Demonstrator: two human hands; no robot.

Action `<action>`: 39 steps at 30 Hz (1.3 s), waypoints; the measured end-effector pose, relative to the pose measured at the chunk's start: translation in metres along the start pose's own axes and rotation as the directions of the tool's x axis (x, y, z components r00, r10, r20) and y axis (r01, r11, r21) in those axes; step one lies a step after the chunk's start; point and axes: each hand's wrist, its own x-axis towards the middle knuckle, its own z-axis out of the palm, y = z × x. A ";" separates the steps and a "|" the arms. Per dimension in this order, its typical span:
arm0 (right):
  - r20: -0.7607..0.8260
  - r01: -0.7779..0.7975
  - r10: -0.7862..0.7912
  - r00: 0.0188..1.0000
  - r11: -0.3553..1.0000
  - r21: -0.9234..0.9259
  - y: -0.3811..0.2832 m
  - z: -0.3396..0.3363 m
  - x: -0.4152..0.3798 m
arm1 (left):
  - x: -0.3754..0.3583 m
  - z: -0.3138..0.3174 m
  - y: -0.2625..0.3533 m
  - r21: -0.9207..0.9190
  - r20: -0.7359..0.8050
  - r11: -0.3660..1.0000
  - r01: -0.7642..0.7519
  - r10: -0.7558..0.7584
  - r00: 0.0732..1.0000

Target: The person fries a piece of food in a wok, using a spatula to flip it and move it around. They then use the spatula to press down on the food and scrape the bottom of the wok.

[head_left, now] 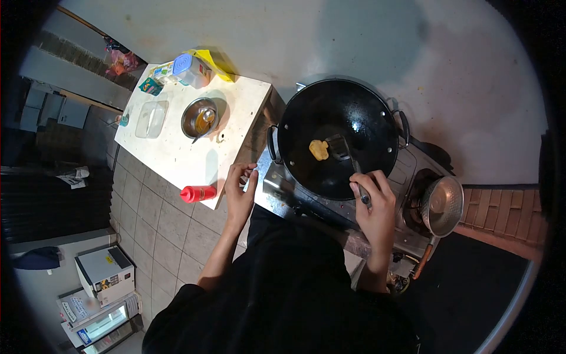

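A large black wok [321, 112] rests on the gas stove [272, 192]. In it lies a small yellow piece of food [319, 150], right beside the blade of a slotted spatula [338, 147]. My right hand [376, 203] is closed round the spatula's handle near the wok's front rim. My left hand [240, 187] hovers between the table edge and the stove, its fingers loosely curled, the thumb apart, and nothing visible in it. Nearest to it on the table is a red squeeze bottle [198, 193], lying on its side or looking so from above.
On the white table [168, 162] stand a metal bowl [190, 122] with yellow liquid and a ladle, a clear plastic tray [152, 120], and a blue-lidded container [191, 71]. A hammered saucepan [443, 206] with a wooden handle sits on the right burner. A wall rises behind the stove.
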 end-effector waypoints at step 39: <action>0.014 0.044 -0.044 0.999 0.999 -0.019 -0.006 0.000 0.002 | -0.014 -0.012 -0.016 -0.311 0.124 0.915 0.258 -0.230 0.965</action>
